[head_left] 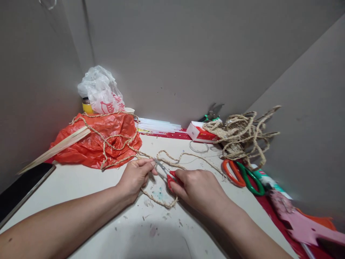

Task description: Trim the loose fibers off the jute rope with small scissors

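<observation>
My left hand [137, 178] is closed in a pinch on a braided straw cord [159, 204], which loops below it over the white board. In my right hand [198, 189] is a small pair of red-handled scissors [170, 180], with the fingers wrapped round the handles. The scissors' blades reach up and left to the fingertips of my left hand, close to the cord. Whether the blades touch the cord I cannot tell. More of the cord trails off behind both hands, partly over a red plastic bag [94, 147].
A flat straw strip [61, 144] lies on the red bag. Behind are a white plastic bag [102, 90], clear glue sticks [159, 126] and a red-white box [201, 132]. At right are a bundle of braided cord [242, 133], large scissors [249, 180] and a pink glue gun [304, 223].
</observation>
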Tool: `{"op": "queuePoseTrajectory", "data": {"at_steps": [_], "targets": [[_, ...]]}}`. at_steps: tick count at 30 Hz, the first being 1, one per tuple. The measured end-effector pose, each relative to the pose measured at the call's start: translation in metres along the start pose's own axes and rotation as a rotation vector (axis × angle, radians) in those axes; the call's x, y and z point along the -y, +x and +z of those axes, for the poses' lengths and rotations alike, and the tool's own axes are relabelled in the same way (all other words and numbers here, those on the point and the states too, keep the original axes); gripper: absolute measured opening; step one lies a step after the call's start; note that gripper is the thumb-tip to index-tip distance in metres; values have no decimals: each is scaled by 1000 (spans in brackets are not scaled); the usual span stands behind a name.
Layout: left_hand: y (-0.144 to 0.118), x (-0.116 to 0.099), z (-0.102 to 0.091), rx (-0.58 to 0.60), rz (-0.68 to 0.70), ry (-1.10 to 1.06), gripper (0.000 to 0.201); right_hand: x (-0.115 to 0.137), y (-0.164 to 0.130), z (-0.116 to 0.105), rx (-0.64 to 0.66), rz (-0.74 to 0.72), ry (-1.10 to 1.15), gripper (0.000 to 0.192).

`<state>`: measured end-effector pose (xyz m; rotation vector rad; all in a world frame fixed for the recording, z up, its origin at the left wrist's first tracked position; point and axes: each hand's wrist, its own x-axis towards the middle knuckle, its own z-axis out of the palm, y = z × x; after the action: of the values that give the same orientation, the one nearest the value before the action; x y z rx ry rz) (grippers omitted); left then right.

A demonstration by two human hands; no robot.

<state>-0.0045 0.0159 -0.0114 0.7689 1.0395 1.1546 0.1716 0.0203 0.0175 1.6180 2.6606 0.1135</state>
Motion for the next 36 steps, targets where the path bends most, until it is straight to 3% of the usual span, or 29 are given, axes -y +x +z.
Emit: {"op": "queuePoseTrajectory", "data": {"at_steps": [12, 19, 28, 32, 36], "targets": [[2, 1, -3, -5, 12, -4, 23, -4, 1, 2, -41, -18, 116, 25], [0, 5, -1, -33, 20, 54, 21, 2, -1, 3, -129, -1, 125, 24], [0, 2, 0, -64, 8, 22, 27, 1, -1, 8, -124, -18, 217, 25], [0, 4, -1, -45, 22, -11, 28, -2, 0, 10, -215, 6, 367, 27], [1, 4, -4, -9, 34, -10, 29, -4, 9, 18, -332, 64, 736, 29]]}}
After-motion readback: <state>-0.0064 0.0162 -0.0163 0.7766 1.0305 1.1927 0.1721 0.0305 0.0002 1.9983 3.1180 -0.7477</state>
